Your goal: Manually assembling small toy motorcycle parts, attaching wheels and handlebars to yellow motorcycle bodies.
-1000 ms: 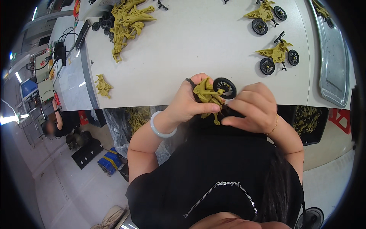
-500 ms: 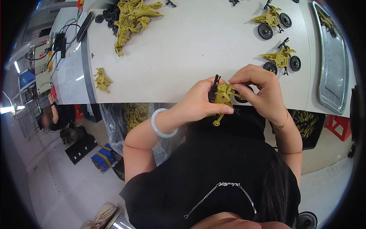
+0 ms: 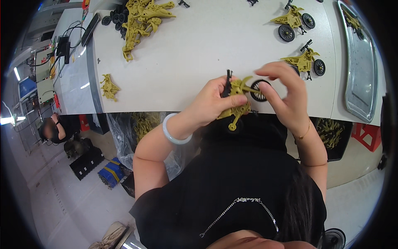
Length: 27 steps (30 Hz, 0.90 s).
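Note:
My left hand (image 3: 217, 99) is closed around a yellow toy motorcycle (image 3: 239, 89) at the table's near edge, thumb across its body. The toy has black handlebars and a black spoked wheel (image 3: 259, 90) at its right end. At its lower end a yellow round-ended arm points toward me. My right hand (image 3: 286, 93) is just right of the toy, thumb and fingers spread apart. Its thumb overlaps the spoked wheel; whether it touches is unclear. Two similar toy motorcycles with black wheels, an upper one (image 3: 292, 18) and a lower one (image 3: 304, 61), stand at the right of the table.
A pile of yellow toy parts (image 3: 143, 25) lies at the far left beside black wheels (image 3: 120, 17). One yellow part (image 3: 109, 88) is near the left edge. A metal tray (image 3: 360, 99) stands at right. Below the table are a plastic bag (image 3: 128, 139) and a bin (image 3: 331, 135) of yellow parts.
My right fingers have come off the toy's yellow body and spread apart. The left hand has shifted the toy slightly left and up, so its spoked wheel shows more fully.

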{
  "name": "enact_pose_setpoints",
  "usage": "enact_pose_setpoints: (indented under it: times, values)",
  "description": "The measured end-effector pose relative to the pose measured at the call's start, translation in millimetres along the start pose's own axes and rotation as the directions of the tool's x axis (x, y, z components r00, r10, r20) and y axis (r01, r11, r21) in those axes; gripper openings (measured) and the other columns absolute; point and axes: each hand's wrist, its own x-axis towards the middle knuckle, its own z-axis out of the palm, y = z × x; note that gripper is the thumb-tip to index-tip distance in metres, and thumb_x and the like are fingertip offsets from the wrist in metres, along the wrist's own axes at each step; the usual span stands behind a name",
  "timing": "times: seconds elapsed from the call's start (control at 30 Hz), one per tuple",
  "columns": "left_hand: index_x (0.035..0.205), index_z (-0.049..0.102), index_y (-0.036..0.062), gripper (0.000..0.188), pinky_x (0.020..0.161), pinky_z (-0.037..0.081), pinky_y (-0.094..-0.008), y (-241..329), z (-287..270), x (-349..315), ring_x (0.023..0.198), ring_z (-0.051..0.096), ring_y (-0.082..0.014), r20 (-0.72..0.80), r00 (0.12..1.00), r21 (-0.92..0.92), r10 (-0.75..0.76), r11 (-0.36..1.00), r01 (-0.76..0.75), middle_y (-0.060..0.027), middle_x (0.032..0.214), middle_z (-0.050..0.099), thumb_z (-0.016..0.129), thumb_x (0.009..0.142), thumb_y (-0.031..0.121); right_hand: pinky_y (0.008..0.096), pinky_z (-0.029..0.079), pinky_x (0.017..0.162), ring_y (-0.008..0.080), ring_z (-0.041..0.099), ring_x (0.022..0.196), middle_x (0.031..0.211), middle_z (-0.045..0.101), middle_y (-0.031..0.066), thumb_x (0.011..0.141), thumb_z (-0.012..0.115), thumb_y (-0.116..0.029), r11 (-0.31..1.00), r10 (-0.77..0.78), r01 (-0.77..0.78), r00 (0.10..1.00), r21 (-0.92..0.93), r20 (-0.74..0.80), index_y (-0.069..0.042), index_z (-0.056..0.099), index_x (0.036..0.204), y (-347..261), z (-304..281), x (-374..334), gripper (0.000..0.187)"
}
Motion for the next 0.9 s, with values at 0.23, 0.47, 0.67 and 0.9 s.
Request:
enact_pose_setpoints:
  times: [0.23,0.47,0.67,0.9]
  values:
    - [0.116,0.042,0.0019,0.034,0.077,0.057,-0.0357,0,2,1,0.087,0.065,-0.0213,-0.019,1.000,-0.333,-0.002,0.943,-0.005,-0.0102,0.098,0.059,0.060,0.093,0.020,0.0315,0.043,0.062,0.0232,0.053,0.072,0.082,0.059,0.0058,0.061,0.078,-0.006,0.831,-0.420,0.352,0.905,-0.430,-0.071,-0.007,0.065,0.083,4,8,-23,0.026]
    - [0.116,0.045,-0.0012,0.034,0.079,0.056,-0.0347,3,1,-1,0.089,0.065,-0.0217,-0.010,0.999,-0.369,-0.046,0.928,0.039,-0.0104,0.098,0.059,0.062,0.091,0.014,0.0318,0.043,0.058,0.0222,0.052,0.065,0.074,0.057,0.0048,0.060,0.073,0.002,0.801,-0.469,0.399,0.882,-0.447,-0.052,-0.007,0.064,0.078,12,8,-26,0.022]
    - [0.115,0.048,-0.0032,0.037,0.080,0.056,-0.0339,3,-5,2,0.088,0.066,-0.0221,0.056,0.998,-0.214,-0.028,0.976,0.039,-0.0109,0.099,0.061,0.067,0.084,0.002,0.0306,0.042,0.064,0.0188,0.053,0.073,0.087,0.058,0.0059,0.064,0.079,-0.012,0.801,-0.530,0.424,0.830,-0.422,-0.173,-0.006,0.061,0.091,13,8,-24,0.033]
    - [0.113,0.049,-0.0018,0.039,0.085,0.053,-0.0355,0,-1,-4,0.091,0.065,-0.0227,-0.026,0.987,-0.300,0.160,0.940,-0.161,-0.0125,0.099,0.064,0.070,0.081,0.002,0.0266,0.041,0.068,0.0147,0.055,0.078,0.084,0.060,0.0042,0.070,0.078,-0.024,0.995,0.057,-0.059,0.998,0.078,0.033,-0.004,0.057,0.089,6,6,-27,0.035]
